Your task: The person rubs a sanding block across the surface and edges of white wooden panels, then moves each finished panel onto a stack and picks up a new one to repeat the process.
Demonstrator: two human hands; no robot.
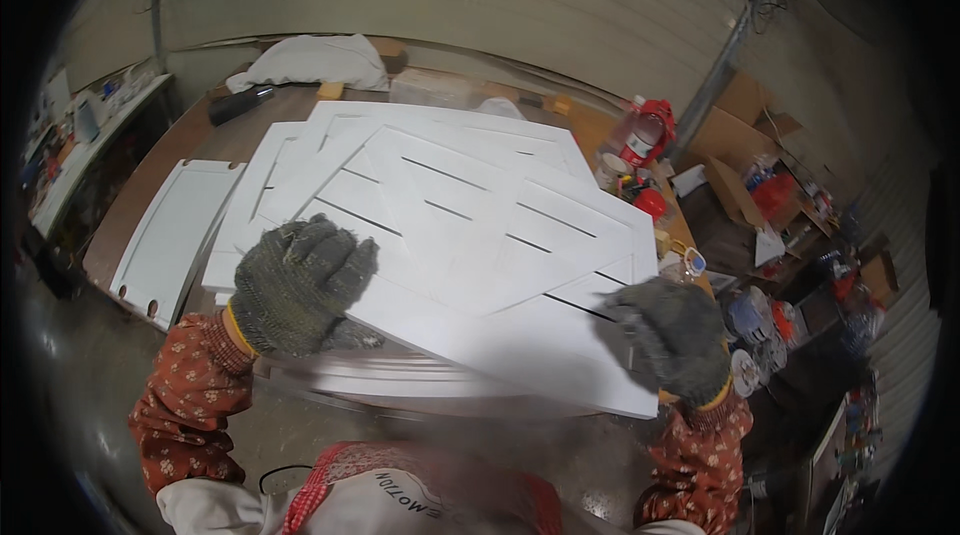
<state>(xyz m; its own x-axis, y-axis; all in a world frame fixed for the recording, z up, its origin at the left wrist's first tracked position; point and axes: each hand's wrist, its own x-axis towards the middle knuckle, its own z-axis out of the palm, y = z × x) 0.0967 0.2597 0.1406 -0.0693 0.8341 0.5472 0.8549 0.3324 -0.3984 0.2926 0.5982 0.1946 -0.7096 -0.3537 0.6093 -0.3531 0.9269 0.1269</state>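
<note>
A white panel [470, 285] with several dark slots lies at an angle over other white panels [330, 120] on the table. My left hand [300, 285], in a dark grey-green knitted glove, is closed at its near left edge, fingers above and the thumb lower down. On the right, my right hand [672, 335], in a matching glove, is closed round the panel's right edge; its fingers are slightly blurred. A separate white panel [175, 235] with notched corners lies to the left. More stacked panel edges [400, 375] show below the slotted one.
A black cylinder [240, 105] and a white cloth bundle [310, 63] lie at the back of the table. A red-labelled bottle [643, 140] and small containers crowd its right edge. Cardboard boxes [740, 190] and clutter stand farther right; a loaded side bench [90, 160] is at left.
</note>
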